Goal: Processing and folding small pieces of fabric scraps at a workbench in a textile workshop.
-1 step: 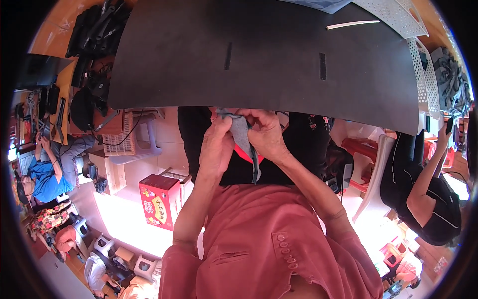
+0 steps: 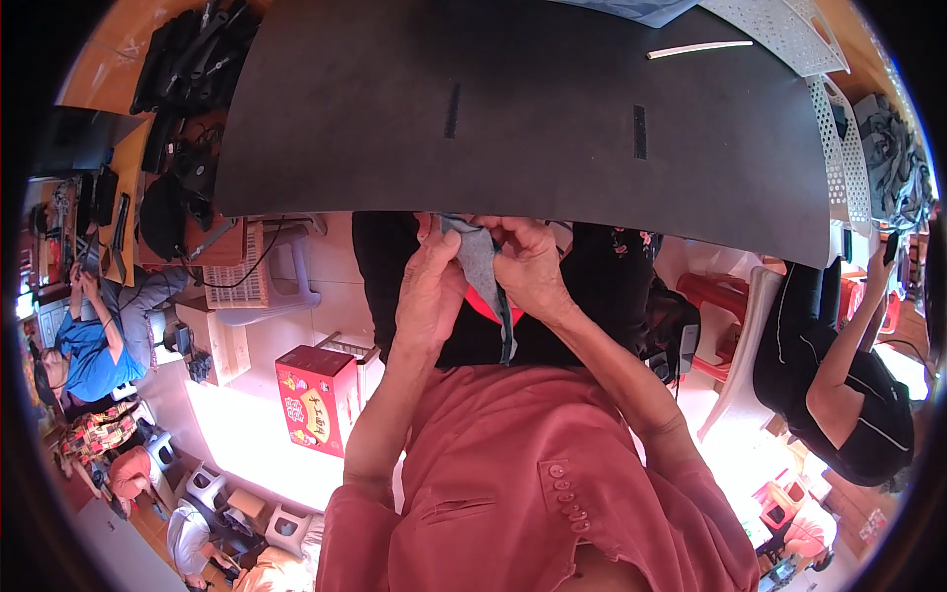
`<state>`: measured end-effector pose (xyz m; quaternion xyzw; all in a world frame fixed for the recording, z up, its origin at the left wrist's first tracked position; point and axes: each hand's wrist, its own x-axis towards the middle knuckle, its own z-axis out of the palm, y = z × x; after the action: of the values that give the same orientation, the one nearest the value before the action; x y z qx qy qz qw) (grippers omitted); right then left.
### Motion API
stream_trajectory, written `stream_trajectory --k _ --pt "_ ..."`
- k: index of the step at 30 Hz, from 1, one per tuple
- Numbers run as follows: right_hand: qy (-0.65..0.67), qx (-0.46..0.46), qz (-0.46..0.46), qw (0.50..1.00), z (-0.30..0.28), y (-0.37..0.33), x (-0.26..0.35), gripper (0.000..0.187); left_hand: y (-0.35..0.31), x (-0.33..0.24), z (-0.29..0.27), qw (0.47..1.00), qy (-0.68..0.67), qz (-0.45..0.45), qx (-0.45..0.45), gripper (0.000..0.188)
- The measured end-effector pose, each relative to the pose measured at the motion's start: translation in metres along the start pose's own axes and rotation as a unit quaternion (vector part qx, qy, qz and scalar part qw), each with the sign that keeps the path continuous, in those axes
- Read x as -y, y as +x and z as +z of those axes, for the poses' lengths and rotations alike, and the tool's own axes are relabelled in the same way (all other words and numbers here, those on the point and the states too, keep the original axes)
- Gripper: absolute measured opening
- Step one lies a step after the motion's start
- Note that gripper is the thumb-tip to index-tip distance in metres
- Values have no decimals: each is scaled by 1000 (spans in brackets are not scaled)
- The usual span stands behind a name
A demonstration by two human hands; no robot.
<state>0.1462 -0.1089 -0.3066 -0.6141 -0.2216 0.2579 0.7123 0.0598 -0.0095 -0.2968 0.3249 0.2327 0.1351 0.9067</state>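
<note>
My left hand (image 2: 431, 281) pinches a small grey fabric piece (image 2: 477, 259) between thumb and fingers, just below the near edge of the black tabletop. On its other side my right hand (image 2: 528, 266) is closed on the same piece, its fingertips near the fabric's upper edge. A narrow dark-edged tail of the cloth hangs down between my wrists, over my lap. Something red (image 2: 481, 304) shows behind the cloth. The tips of several fingers are hidden by the fabric and the table edge.
The black table (image 2: 543, 109) spans the area ahead, with a thin white strip (image 2: 698, 49) at its far right. White perforated baskets (image 2: 838, 148) stand along the right edge. A red box (image 2: 316, 400) sits at lower left. Other people sit at both sides.
</note>
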Motion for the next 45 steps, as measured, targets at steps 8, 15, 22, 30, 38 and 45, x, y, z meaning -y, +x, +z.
stream_trajectory --k 8,15,22,30,38,45 --pt "117 28 103 987 -13 5 21 23 -26 16 6 998 3 -18 58 19" --pt "32 -11 -4 999 -14 -4 10 19 -26 -13 3 916 397 49 -20 14" --pt "-261 12 -133 956 -16 -3 22 40 -14 -11 17 922 380 62 28 15" --pt "-281 15 -95 955 -25 -1 34 35 -10 -23 44 820 534 177 103 2" --pt "-94 -57 -109 988 -15 -7 9 35 -3 -24 29 894 441 79 30 14" --pt "80 -9 71 994 -16 -11 27 25 1 -10 21 953 300 52 -10 20"
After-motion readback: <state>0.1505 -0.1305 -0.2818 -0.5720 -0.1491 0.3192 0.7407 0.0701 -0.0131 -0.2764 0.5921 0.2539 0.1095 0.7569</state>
